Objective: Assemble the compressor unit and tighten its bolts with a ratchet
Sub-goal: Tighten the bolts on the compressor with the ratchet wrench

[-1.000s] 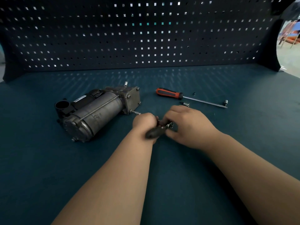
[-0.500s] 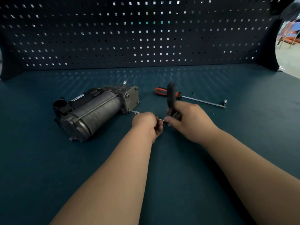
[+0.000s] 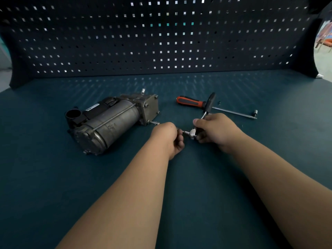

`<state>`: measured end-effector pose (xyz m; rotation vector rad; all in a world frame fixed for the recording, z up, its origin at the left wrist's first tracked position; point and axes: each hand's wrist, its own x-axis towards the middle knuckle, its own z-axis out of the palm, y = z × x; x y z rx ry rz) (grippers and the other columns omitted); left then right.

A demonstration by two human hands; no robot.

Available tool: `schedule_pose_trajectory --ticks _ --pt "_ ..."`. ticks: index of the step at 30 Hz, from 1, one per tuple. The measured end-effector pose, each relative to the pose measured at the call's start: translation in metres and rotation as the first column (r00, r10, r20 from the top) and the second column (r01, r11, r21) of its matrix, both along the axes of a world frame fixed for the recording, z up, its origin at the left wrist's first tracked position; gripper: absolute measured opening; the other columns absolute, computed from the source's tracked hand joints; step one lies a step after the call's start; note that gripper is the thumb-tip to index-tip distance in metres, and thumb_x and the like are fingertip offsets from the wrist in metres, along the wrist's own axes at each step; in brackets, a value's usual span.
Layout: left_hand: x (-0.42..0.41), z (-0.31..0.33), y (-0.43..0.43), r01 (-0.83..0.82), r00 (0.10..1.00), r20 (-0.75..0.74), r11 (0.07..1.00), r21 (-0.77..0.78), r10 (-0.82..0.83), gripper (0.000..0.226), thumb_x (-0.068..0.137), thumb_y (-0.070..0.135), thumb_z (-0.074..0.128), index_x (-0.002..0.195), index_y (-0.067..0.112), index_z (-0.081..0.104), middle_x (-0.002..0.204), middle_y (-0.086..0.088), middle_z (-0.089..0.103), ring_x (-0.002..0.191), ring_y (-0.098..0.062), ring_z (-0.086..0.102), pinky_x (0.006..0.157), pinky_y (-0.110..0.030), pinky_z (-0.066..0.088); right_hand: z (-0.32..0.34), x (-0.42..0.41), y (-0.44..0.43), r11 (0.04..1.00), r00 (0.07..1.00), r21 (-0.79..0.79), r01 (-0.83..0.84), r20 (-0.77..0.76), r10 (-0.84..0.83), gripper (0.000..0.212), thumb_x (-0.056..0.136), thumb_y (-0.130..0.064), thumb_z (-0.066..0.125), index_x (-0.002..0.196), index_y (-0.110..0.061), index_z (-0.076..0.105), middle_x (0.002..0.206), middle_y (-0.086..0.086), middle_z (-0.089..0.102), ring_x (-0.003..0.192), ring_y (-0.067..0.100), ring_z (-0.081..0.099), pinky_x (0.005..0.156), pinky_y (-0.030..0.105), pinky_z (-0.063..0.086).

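Lying on the worktop point(image 3: 53, 177), the compressor point(image 3: 111, 123) is just beside the left hand point(image 3: 167, 135), which is curled round a thin rod point(image 3: 185, 132) and hides most of it. The right hand point(image 3: 217, 131) grips the ratchet point(image 3: 192, 134) near its shiny head, and its black handle pokes up.

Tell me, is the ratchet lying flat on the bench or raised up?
Raised: the right hand grips the ratchet by its head, and its black handle rises in front of the orange screwdriver.

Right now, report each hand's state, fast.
Left hand: closed round the extension bar.
Right hand: closed, gripping the ratchet near its head.
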<state>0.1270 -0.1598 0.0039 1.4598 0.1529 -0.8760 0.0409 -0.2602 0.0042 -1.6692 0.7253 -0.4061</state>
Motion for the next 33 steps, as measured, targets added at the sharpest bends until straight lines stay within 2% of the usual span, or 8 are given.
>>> schedule_pose_trajectory --ticks 4,7,10,14,20,23,27,33 --pt "0.0 0.001 0.0 0.036 0.999 -0.023 0.999 -0.006 -0.036 0.04 0.103 0.018 0.028 0.073 0.009 0.052 0.033 0.005 0.045 0.022 -0.006 0.037 0.032 -0.01 0.032 -0.002 0.001 -0.003 0.996 1.0 0.088 -0.025 -0.007 0.026 0.019 0.092 -0.017 0.062 0.078 -0.005 0.058 0.067 0.011 0.065 0.048 0.016 0.058 0.05 0.028 0.053" --pt "-0.001 0.002 0.0 0.016 1.0 -0.02 1.0 -0.006 -0.017 0.039 0.104 0.019 0.03 0.072 0.009 0.051 0.031 0.005 0.044 0.021 -0.005 0.036 0.03 -0.009 0.031 -0.004 -0.007 0.001 0.948 1.0 -0.316 -0.029 -0.013 0.026 0.017 0.089 -0.025 0.065 0.076 -0.015 0.062 0.068 -0.001 0.067 0.056 0.009 0.061 0.06 0.022 0.052" --pt "-0.002 0.002 0.0 0.045 0.999 -0.002 0.999 -0.01 -0.045 0.039 0.103 0.015 0.031 0.068 0.01 0.047 0.038 0.002 0.046 0.021 -0.004 0.034 0.03 -0.01 0.029 0.003 -0.022 0.008 0.538 0.975 -0.831 -0.143 -0.026 0.22 0.011 0.083 -0.027 0.069 0.085 -0.017 0.066 0.08 -0.005 0.063 0.077 0.014 0.061 0.071 0.028 0.048" --pt "0.001 0.004 0.003 0.086 0.991 0.102 0.996 0.024 -0.088 0.039 0.101 0.005 0.03 0.064 0.009 0.04 0.03 0.002 0.043 0.02 -0.005 0.035 0.028 -0.012 0.027 0.005 -0.026 0.015 0.231 0.916 -0.91 -0.343 -0.27 0.296 0.022 0.079 -0.034 0.059 0.091 -0.017 0.067 0.092 -0.002 0.06 0.089 0.019 0.058 0.074 0.038 0.049" --pt "-0.006 0.002 0.002 -0.005 1.0 0.021 1.0 -0.018 0.006 0.04 0.103 0.02 0.037 0.066 0.012 0.046 0.032 0.005 0.04 0.021 -0.005 0.034 0.031 -0.008 0.029 -0.001 -0.005 0.003 0.954 0.999 -0.299 -0.012 0.035 0.024 0.021 0.089 -0.027 0.063 0.073 -0.014 0.062 0.067 0.001 0.069 0.057 0.011 0.061 0.053 0.018 0.046" --pt "-0.004 0.002 -0.001 -0.03 1.0 0.007 1.0 -0.003 0.03 0.04 0.103 0.022 0.039 0.066 0.012 0.047 0.035 0.005 0.041 0.021 -0.006 0.035 0.031 -0.009 0.03 -0.003 0.003 -0.003 1.0 1.0 0.007 0.003 -0.031 -0.003 0.024 0.094 -0.022 0.058 0.076 -0.006 0.06 0.072 0.015 0.07 0.054 0.021 0.06 0.05 0.028 0.048" --pt "-0.003 0.0 -0.002 -0.049 0.999 0.005 0.999 -0.009 0.049 0.037 0.102 0.016 0.036 0.068 0.011 0.049 0.033 0.005 0.043 0.02 -0.006 0.035 0.031 -0.009 0.031 -0.006 -0.004 -0.003 0.969 0.997 -0.247 -0.013 -0.076 -0.006 0.022 0.091 -0.03 0.061 0.078 -0.012 0.063 0.058 -0.002 0.067 0.046 0.01 0.057 0.049 0.021 0.047" --pt "0.004 -0.002 0.0 -0.133 0.991 -0.03 0.985 -0.108 0.131 0.023 0.096 0.007 0.04 0.076 0.012 0.049 0.057 -0.003 0.051 0.039 -0.014 0.047 0.033 -0.011 0.031 0.0 -0.025 0.012 0.167 0.941 -0.974 -0.154 -0.093 0.326 0.013 0.079 -0.019 0.073 0.089 -0.014 0.067 0.081 -0.002 0.059 0.074 0.025 0.061 0.063 0.037 0.052"
